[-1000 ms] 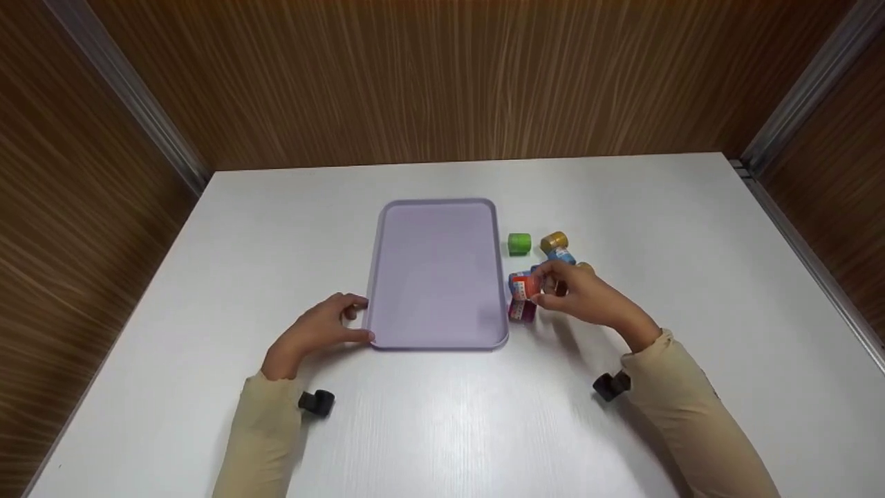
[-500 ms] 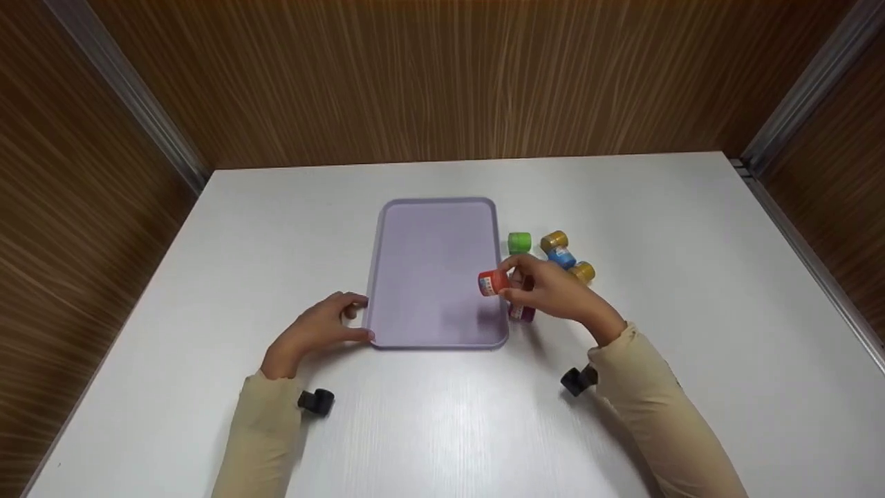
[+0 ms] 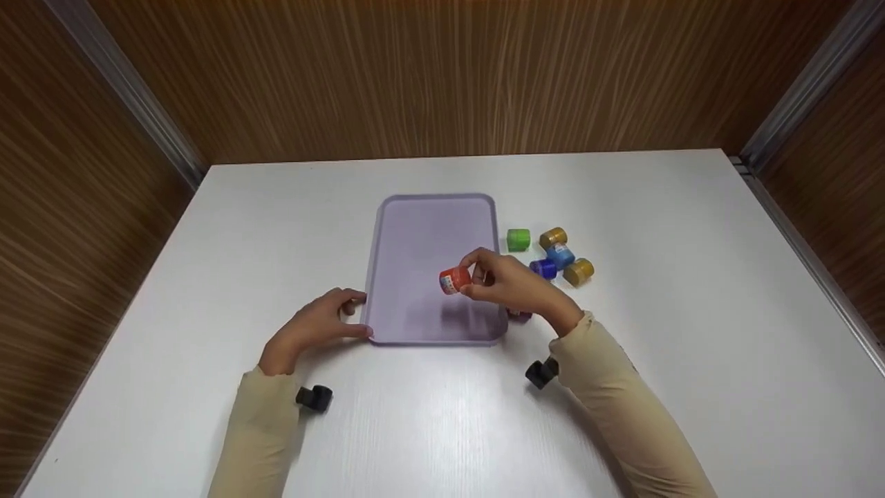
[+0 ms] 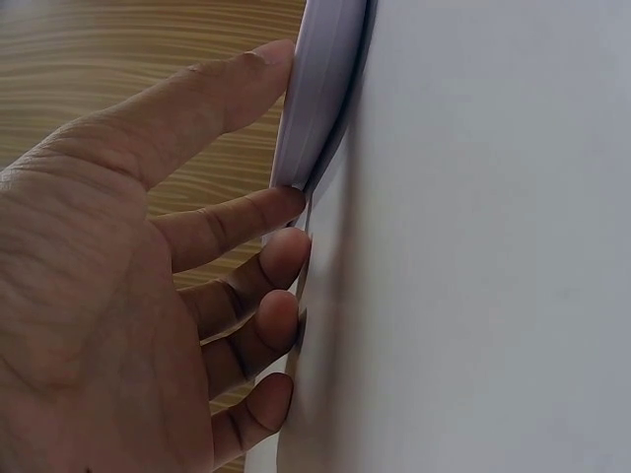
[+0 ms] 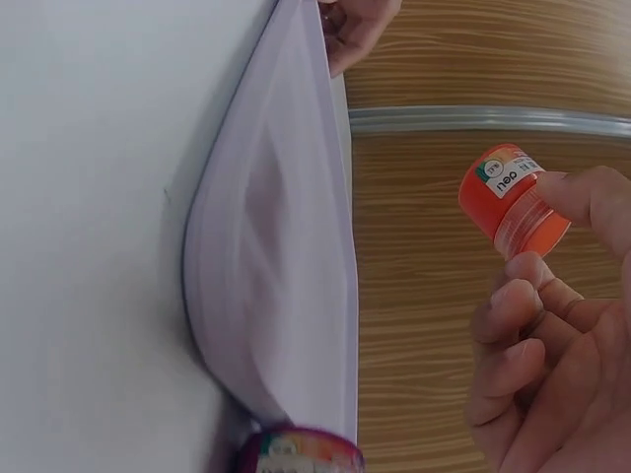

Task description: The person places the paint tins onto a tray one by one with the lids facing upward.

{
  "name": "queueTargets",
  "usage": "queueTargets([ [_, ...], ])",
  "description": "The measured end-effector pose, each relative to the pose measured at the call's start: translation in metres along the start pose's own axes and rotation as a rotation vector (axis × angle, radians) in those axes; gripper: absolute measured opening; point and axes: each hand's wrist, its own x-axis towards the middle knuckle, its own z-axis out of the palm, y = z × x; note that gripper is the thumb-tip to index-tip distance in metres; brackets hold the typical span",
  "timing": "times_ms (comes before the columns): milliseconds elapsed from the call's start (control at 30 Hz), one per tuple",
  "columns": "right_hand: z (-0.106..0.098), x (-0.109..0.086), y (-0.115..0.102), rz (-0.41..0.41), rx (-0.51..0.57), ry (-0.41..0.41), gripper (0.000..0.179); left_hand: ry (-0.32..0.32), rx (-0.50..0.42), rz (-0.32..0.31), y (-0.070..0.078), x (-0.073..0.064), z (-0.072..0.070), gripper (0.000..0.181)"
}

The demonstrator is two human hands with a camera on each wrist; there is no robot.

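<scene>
Head view, from the left: a brown wood-grain panel (image 3: 76,228) stands beside the white surface (image 3: 415,422). A beige left sleeve (image 3: 259,429) comes in from the near side, with a small black device (image 3: 315,398) at its cuff. The left hand (image 3: 318,324) lies with its fingers loosely spread, thumb and forefinger touching the left edge of the lilac tray (image 3: 435,225) at its near end; the left wrist view shows the thumb tip against the outer rim.

Above the tray, apart from it and tilted, is a red jar (image 3: 454,280) with a white label. The right hand (image 3: 508,282) pinches it between thumb and fingertips, and a shadow falls on the tray beneath.

Just right of the tray, a green jar (image 3: 518,240) sits on the far side and a plum jar (image 3: 520,315), partly hidden by the right hand, on the near side. Further right come a dark blue jar (image 3: 543,269), a far ochre jar (image 3: 553,238), a light blue jar (image 3: 561,256) and a near ochre jar (image 3: 579,272), clustered together. The right sleeve (image 3: 622,408) reaches in from the near right.
</scene>
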Motion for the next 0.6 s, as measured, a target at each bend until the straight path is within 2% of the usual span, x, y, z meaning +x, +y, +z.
queueTargets([
  [167, 0.012, 0.009, -0.004, -0.024, 0.012, -0.011, 0.036, -0.006, -0.010, 0.005, 0.002, 0.000, 0.000, 0.067],
  [600, 0.038, 0.030, -0.012, -0.002, 0.010, -0.059, 0.036, 0.005, -0.006, 0.001, 0.000, 0.000, 0.000, 0.067],
])
